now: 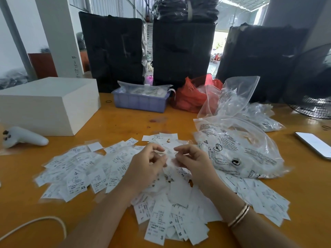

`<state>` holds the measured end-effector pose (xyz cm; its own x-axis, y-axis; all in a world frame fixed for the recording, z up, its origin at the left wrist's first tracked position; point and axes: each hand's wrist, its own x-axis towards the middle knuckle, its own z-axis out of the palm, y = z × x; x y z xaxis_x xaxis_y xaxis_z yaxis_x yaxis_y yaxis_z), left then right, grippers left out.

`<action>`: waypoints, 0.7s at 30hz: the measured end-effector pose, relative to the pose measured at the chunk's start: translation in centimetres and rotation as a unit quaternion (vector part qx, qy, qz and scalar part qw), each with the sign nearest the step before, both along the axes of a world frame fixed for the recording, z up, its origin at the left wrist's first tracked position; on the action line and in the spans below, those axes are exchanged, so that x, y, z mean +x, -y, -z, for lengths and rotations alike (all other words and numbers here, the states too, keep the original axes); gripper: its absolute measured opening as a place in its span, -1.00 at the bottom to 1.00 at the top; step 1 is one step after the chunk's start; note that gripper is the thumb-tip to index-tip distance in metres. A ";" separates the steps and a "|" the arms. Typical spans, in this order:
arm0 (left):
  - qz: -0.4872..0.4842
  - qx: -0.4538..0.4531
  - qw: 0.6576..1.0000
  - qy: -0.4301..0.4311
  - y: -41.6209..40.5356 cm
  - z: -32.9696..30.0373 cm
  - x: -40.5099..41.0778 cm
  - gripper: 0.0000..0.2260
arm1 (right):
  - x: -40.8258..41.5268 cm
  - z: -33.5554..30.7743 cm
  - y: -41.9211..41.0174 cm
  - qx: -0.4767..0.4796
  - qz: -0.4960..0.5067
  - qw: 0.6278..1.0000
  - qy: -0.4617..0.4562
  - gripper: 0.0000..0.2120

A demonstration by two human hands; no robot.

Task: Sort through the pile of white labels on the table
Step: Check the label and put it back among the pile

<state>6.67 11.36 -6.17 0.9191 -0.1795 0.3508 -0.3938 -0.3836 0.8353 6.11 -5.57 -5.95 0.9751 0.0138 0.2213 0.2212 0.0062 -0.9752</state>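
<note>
A wide pile of white labels (pixel 111 169) printed with black text and size letters covers the middle of the orange table (pixel 125 122). My left hand (pixel 145 165) and my right hand (pixel 191 160) hover over the pile's centre, fingers curled. Between their fingertips they pinch a blurred white label (pixel 169 154). More labels (pixel 166 222) spread toward the near edge between my forearms. A gold bangle (pixel 239 214) sits on my right wrist.
Clear printed plastic bags (pixel 238 147) lie right of the pile. A phone (pixel 313 144) is at far right, a fan (pixel 315 106) behind it. A white box (pixel 46 104) and white controller (pixel 23 136) sit left; a purple bin (pixel 141 101) and red bag (pixel 191 97) behind.
</note>
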 end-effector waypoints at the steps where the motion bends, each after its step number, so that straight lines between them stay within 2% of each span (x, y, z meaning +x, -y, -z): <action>1: 0.008 -0.005 1.000 -0.007 0.0 0.0 0.0 -0.93 | 0.1 0.0 0.1 0.004 -0.008 1.000 -0.002 -0.66; 4: 0.001 0.019 1.000 0.002 0.1 0.1 0.0 -0.83 | 0.2 0.1 0.2 -0.042 -0.004 0.999 0.020 -0.71; 7: -0.045 0.015 0.999 0.025 -0.1 0.2 0.1 -0.74 | 0.0 -0.2 0.7 -0.207 0.032 0.974 0.088 -0.72; 9: -0.071 0.014 0.997 0.033 -0.3 0.2 0.2 -0.75 | 0.0 -0.7 1.3 -0.357 0.015 0.927 0.114 -0.72; 12: -0.101 0.018 0.994 0.044 -0.4 0.1 0.4 -0.84 | 0.0 -0.7 2.4 -0.548 -0.050 0.829 0.097 -0.65; 14: -0.108 0.019 0.993 0.050 -0.3 0.1 0.5 -0.86 | 0.0 -0.8 2.7 -0.594 -0.062 0.798 0.079 -0.60; 16: -0.115 0.023 0.992 0.055 -0.4 0.2 0.6 -0.88 | 0.1 -0.9 2.8 -0.611 -0.064 0.785 0.072 -0.61; 19: -0.128 0.006 0.991 0.046 -0.4 0.2 0.6 -0.86 | 0.5 -0.9 2.8 -0.630 -0.045 0.768 0.111 -0.67; 21: -0.124 -0.012 0.991 0.047 -0.5 0.2 0.6 -0.85 | 0.6 -0.6 2.7 -0.619 -0.014 0.771 0.151 -0.70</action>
<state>7.28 11.82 -6.39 0.8972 0.0575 0.4379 -0.3660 -0.4580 0.8101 6.73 -8.26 -5.38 0.8768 0.4172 0.2392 0.4566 -0.8783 -0.1418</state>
